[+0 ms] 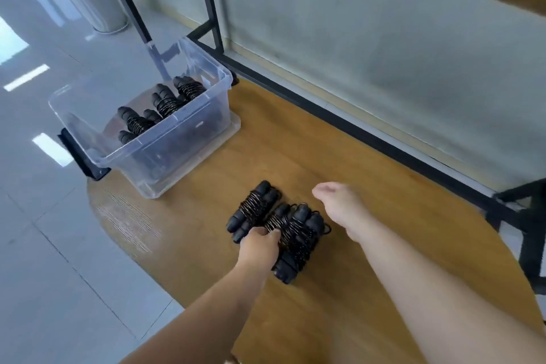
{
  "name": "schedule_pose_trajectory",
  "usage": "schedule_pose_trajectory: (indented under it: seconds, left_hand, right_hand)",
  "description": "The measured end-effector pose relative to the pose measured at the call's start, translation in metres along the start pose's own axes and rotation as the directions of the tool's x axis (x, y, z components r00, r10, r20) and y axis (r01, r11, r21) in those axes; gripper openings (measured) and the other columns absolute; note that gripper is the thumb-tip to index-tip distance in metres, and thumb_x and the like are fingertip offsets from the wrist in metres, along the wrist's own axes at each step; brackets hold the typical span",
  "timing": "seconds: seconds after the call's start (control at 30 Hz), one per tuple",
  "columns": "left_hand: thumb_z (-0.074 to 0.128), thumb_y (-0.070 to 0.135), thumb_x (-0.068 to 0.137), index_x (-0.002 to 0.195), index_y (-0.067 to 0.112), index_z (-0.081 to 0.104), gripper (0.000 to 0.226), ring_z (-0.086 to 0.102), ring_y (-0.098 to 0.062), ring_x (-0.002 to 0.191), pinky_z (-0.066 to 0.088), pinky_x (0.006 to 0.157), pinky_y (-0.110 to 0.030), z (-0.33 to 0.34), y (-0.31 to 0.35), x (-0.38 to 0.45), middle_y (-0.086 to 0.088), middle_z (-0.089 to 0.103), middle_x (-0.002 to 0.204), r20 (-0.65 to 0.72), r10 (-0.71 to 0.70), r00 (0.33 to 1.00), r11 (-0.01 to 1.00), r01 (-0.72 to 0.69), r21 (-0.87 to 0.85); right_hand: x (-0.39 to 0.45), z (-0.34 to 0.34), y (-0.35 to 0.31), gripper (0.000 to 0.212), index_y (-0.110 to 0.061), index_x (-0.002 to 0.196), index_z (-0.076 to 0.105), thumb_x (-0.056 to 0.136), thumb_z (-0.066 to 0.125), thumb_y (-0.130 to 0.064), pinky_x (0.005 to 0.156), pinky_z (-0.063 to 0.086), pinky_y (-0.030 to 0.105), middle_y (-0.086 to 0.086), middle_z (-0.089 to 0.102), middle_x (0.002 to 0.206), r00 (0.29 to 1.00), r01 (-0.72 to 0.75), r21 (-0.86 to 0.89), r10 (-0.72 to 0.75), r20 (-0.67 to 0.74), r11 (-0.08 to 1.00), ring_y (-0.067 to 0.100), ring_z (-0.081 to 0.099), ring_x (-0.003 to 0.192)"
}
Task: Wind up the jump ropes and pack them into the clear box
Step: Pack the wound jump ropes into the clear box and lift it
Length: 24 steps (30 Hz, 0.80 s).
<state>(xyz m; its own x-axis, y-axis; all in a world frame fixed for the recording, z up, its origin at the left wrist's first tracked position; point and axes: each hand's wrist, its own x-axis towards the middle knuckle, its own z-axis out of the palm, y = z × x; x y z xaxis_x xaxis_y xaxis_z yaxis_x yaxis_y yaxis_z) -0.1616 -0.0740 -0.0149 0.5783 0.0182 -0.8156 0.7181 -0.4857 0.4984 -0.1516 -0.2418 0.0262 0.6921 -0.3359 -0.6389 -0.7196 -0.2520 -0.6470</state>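
Three wound jump ropes [277, 227] lying side by side near the middle of the wooden bench [354, 289], black handles paired and cord wrapped tight around them. Leftmost bundle [253, 206] set slightly apart from the other two; middle bundle [273, 220] and rightmost bundle [298, 245] touching each other.

Left hand [260, 245] down on the near end of the middle bundle, fingers [273, 235] curled over and grasping it, thumb side toward the leftmost bundle. Right hand [339, 207] raised just beside the rightmost bundle, clear of it, fingers loose and released, holding nothing; somewhat blurred.

Clear box [141, 151] at the far left corner of the bench, well apart from the hands, lid off, standing on what looks like its own clear lid [233, 130]. Inside the box, several more wound ropes [159, 109] of the same black kind, lined up along the far side; exact count hard to tell through the plastic.

Black metal frame [325, 109] running along the far edge of the bench, a grey wall [384, 53] behind it. Pale tiled floor [44, 230] to the left, with bright light patches on it.
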Motion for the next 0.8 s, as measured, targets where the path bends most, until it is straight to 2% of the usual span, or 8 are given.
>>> schedule_pose_trajectory:
  seconds: [0.1,0.17,0.33,0.4,0.5,0.6,0.67,0.8]
  left_hand:
    - [0.051,0.048,0.096,0.15,0.019,0.036,0.062,0.048,-0.029,0.125,0.041,0.103,-0.041,0.012,-0.017,-0.007,-0.008,0.042,0.146,-0.013,-0.083,0.996,0.989,0.081,-0.127]
    - [0.053,0.051,0.089,0.148,0.019,0.037,0.07,0.044,-0.032,0.131,0.037,0.109,-0.046,0.02,-0.024,-0.006,-0.008,0.041,0.149,-0.009,-0.134,0.991,0.968,0.129,-0.214]
    - [0.051,0.034,0.1,0.138,0.014,0.048,0.043,0.054,-0.017,0.077,0.043,0.076,-0.034,0.023,-0.018,-0.024,-0.008,0.064,0.098,0.083,-0.249,0.965,0.819,0.256,-0.513]
    - [0.051,0.03,0.1,0.14,0.01,0.049,0.045,0.06,-0.028,0.075,0.046,0.077,-0.037,0.024,-0.018,-0.022,-0.02,0.068,0.108,0.129,-0.23,0.965,0.771,0.262,-0.581]
    - [0.05,0.026,0.1,0.128,0.006,0.058,0.035,0.063,-0.044,0.107,0.048,0.097,-0.049,0.023,-0.019,-0.023,-0.024,0.069,0.109,0.127,-0.213,0.969,0.777,0.247,-0.579]
    - [0.05,0.024,0.101,0.111,0.006,0.065,0.025,0.07,-0.027,0.071,0.056,0.076,-0.035,0.02,-0.02,-0.02,-0.012,0.075,0.077,0.118,-0.186,0.975,0.762,0.219,-0.609]
    - [0.05,0.024,0.102,0.115,0.009,0.065,0.026,0.071,-0.021,0.076,0.058,0.072,-0.03,0.016,-0.016,-0.028,-0.007,0.076,0.086,0.131,-0.153,0.979,0.776,0.201,-0.598]
    - [0.049,0.021,0.103,0.097,0.011,0.059,0.016,0.067,-0.009,0.061,0.049,0.045,-0.013,-0.005,-0.005,-0.048,0.0,0.071,0.076,0.128,-0.069,0.989,0.783,0.133,-0.608]
  right_hand:
    - [0.005,0.007,0.01,0.04,-0.022,0.137,0.054,0.099,0.048,-0.036,0.097,0.04,0.032,-0.003,0.055,0.138,0.997,0.061,-0.186,-0.052,0.053,0.981,0.021,0.051,0.124]
    - [0.008,0.011,0.014,0.043,-0.024,0.139,0.051,0.1,0.046,-0.041,0.098,0.042,0.033,-0.002,0.053,0.141,0.995,0.07,-0.265,-0.049,0.086,0.962,0.022,0.051,0.124]
    - [0.009,0.02,0.018,0.048,-0.023,0.145,0.044,0.101,0.04,-0.041,0.092,0.042,0.033,-0.001,0.048,0.145,0.988,0.074,-0.363,-0.02,0.15,0.929,0.024,0.051,0.123]
    - [0.01,0.023,0.02,0.047,-0.021,0.143,0.048,0.101,0.04,-0.041,0.094,0.043,0.033,0.0,0.051,0.143,0.989,0.085,-0.385,-0.032,0.141,0.919,0.025,0.052,0.122]
    - [0.01,0.025,0.022,0.046,-0.019,0.141,0.051,0.101,0.042,-0.039,0.099,0.041,0.033,0.001,0.05,0.144,0.992,0.087,-0.384,-0.043,0.122,0.919,0.025,0.049,0.126]
    - [0.007,0.025,0.021,0.044,-0.017,0.14,0.053,0.101,0.044,-0.036,0.099,0.04,0.032,0.001,0.051,0.143,0.994,0.087,-0.357,-0.056,0.097,0.93,0.025,0.049,0.127]
    - [0.002,0.023,0.018,0.043,-0.016,0.137,0.055,0.1,0.045,-0.035,0.097,0.043,0.035,0.003,0.056,0.138,0.996,0.082,-0.334,-0.064,0.066,0.939,0.027,0.053,0.122]
    - [-0.014,0.016,0.004,0.039,-0.017,0.132,0.059,0.101,0.045,-0.036,0.082,0.042,0.033,0.002,0.061,0.127,0.996,0.081,-0.178,-0.076,0.037,0.981,0.021,0.054,0.101]
